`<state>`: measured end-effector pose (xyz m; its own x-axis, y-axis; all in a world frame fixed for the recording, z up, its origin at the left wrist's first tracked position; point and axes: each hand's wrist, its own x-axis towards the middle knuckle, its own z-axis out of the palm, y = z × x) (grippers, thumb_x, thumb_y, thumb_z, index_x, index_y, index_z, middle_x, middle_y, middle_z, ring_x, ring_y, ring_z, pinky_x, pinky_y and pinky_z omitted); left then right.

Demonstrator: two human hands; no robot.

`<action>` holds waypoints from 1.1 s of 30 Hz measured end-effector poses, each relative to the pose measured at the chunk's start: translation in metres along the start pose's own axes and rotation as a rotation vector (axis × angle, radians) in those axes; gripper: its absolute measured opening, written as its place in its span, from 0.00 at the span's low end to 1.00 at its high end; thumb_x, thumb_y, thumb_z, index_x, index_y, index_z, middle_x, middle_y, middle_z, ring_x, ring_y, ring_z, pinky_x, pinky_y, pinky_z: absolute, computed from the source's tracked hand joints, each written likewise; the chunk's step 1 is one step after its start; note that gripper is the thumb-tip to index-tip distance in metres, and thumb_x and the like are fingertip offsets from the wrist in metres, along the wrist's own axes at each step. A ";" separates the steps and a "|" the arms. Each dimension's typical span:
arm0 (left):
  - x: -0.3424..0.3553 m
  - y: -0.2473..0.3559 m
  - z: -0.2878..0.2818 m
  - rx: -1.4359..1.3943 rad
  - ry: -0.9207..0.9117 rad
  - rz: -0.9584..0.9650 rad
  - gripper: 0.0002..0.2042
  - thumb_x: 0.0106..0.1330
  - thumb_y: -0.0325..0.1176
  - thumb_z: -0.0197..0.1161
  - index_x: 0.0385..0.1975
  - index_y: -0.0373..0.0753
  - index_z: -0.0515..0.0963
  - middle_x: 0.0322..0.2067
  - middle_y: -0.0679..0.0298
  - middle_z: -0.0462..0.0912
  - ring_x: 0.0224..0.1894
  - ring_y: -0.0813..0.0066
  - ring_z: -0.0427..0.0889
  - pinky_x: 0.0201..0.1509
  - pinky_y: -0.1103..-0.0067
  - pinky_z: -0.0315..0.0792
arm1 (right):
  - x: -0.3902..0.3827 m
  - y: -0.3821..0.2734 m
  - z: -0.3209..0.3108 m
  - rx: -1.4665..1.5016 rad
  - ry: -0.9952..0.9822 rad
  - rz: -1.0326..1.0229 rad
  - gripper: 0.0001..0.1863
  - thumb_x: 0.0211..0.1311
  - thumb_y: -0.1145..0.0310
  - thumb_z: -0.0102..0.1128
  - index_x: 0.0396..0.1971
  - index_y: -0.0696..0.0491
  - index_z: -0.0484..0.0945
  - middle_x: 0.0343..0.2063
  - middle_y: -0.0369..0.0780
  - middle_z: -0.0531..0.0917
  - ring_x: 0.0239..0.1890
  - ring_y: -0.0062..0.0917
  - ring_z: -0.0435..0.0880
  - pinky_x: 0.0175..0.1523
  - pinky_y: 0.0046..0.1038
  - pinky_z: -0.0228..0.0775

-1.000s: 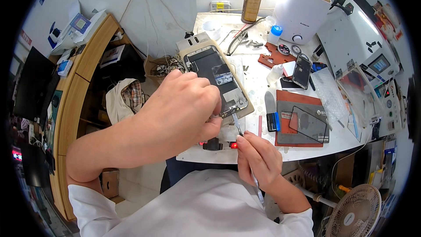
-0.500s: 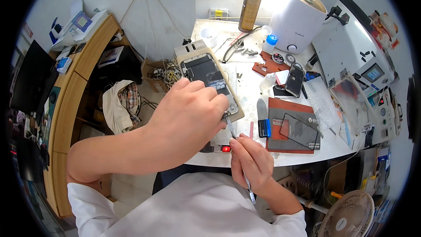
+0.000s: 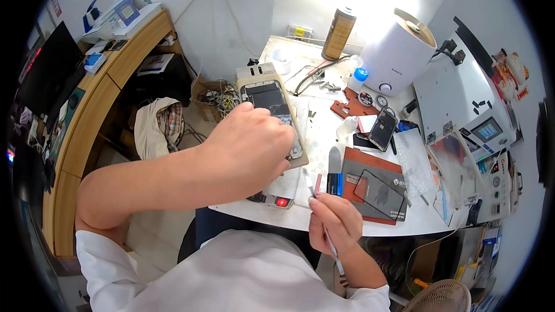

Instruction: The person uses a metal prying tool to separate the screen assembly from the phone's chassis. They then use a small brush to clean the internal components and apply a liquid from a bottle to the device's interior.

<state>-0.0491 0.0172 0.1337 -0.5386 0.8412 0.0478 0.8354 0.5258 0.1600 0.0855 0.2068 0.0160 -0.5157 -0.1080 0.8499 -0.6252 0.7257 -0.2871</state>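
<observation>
While the left hand (image 3: 248, 147) lies curled over the near end of a phone (image 3: 273, 104) on a tan heating plate (image 3: 300, 160), its fingers bend down onto the device and press it, though I cannot tell whether they grip anything beneath. The phone lies flat, screen up, toward the left part of the white bench (image 3: 324, 133), its dark glass showing beyond the knuckles. The right hand (image 3: 335, 222) sits at the near edge of the bench, close to the person's white shirt, with fingers pinched tight round a thin metal tool (image 3: 321, 214); the tool's tip points up toward the plate's near corner and its tail runs back past the wrist. A small red light (image 3: 282, 201) glows on the front of the plate's base, just left of that hand.

Just right of the tool lies a blue-handled scraper (image 3: 335, 176), and beside it a reddish-brown mat (image 3: 370, 164) carrying a black-rimmed glass panel (image 3: 380, 190). Further back stand a second, smaller phone (image 3: 383, 129) propped at a tilt, a white humidifier (image 3: 396, 52) and a tall brown can (image 3: 339, 33). A grey machine with a small screen (image 3: 462, 98) fills the right side. To the left, a wooden counter (image 3: 104, 98) curves away, with a pale bag (image 3: 151, 127) on the floor below.
</observation>
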 end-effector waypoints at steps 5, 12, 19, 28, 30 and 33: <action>0.004 0.003 -0.002 0.046 -0.014 0.035 0.07 0.60 0.33 0.69 0.28 0.35 0.83 0.28 0.56 0.85 0.40 0.59 0.85 0.49 0.67 0.72 | -0.001 0.032 -0.024 -0.221 -0.083 0.098 0.20 0.48 0.83 0.70 0.45 0.58 0.86 0.39 0.44 0.85 0.37 0.35 0.86 0.38 0.30 0.81; -0.002 0.008 -0.017 0.121 0.001 -0.032 0.04 0.62 0.31 0.69 0.31 0.38 0.84 0.29 0.62 0.85 0.39 0.62 0.83 0.48 0.68 0.71 | -0.028 0.102 -0.079 -0.670 -0.535 0.256 0.17 0.58 0.81 0.63 0.49 0.59 0.85 0.45 0.42 0.85 0.46 0.36 0.85 0.50 0.34 0.79; -0.063 -0.033 0.007 -0.274 0.475 -0.352 0.07 0.69 0.31 0.65 0.42 0.36 0.82 0.30 0.62 0.85 0.34 0.66 0.82 0.44 0.69 0.75 | -0.017 0.104 -0.079 -0.603 -0.442 0.332 0.15 0.61 0.79 0.63 0.48 0.56 0.86 0.40 0.42 0.87 0.40 0.35 0.86 0.44 0.33 0.79; 0.004 -0.194 0.064 -0.686 0.617 -0.382 0.16 0.74 0.37 0.63 0.54 0.32 0.82 0.44 0.56 0.89 0.45 0.70 0.86 0.49 0.74 0.78 | 0.046 0.066 -0.027 -0.379 -0.514 0.471 0.08 0.68 0.64 0.66 0.36 0.53 0.87 0.32 0.41 0.88 0.30 0.33 0.88 0.33 0.34 0.78; 0.044 -0.196 0.058 -0.936 0.448 -0.402 0.16 0.75 0.41 0.64 0.51 0.33 0.84 0.42 0.60 0.89 0.42 0.74 0.85 0.46 0.77 0.78 | 0.025 0.079 -0.022 -0.566 -0.626 0.503 0.15 0.66 0.55 0.69 0.33 0.53 0.84 0.30 0.40 0.87 0.32 0.34 0.88 0.36 0.36 0.79; 0.072 -0.214 0.048 -1.126 0.173 -0.355 0.17 0.75 0.45 0.66 0.48 0.36 0.87 0.38 0.66 0.89 0.37 0.81 0.82 0.42 0.82 0.76 | 0.006 0.092 -0.004 -0.750 -0.782 0.564 0.21 0.60 0.49 0.73 0.35 0.53 0.81 0.33 0.39 0.87 0.36 0.35 0.88 0.41 0.38 0.80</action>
<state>-0.2612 -0.0284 0.0557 -0.7998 0.5976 -0.0558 0.1173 0.2467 0.9620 0.0274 0.2760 -0.0039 -0.9804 0.1568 0.1192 0.1599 0.9870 0.0161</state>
